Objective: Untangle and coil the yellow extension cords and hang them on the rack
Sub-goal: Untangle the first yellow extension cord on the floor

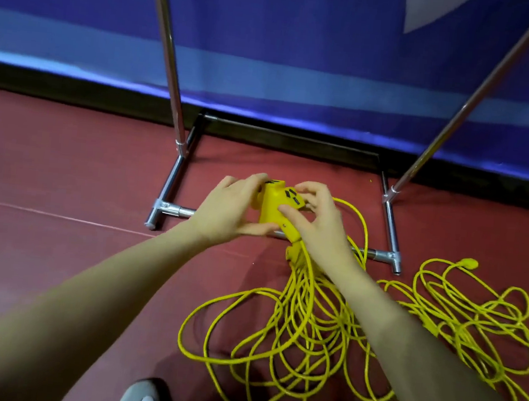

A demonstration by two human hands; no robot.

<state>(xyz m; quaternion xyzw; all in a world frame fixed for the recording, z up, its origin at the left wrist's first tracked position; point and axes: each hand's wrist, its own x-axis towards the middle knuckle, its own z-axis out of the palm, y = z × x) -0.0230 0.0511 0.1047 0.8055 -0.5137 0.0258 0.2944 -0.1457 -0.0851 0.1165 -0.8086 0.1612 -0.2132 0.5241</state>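
cords: tangled yellow extension cords [325, 329], loose loops heaped on the floor
socket end: blocky yellow multi-outlet head [272, 206], raised
rack: chrome tubular rack [175, 172], standing behind

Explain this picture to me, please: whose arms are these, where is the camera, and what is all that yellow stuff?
No machine here: a person wears a camera on the head, looking down at their own arms. The left hand and right hand together hold a yellow outlet block, the socket end of an extension cord. Its cable runs down into a tangled yellow cord pile on the red floor. A plug end lies at the right. Behind the hands stands a metal rack whose poles rise out of view. Shoe tips show at the bottom.
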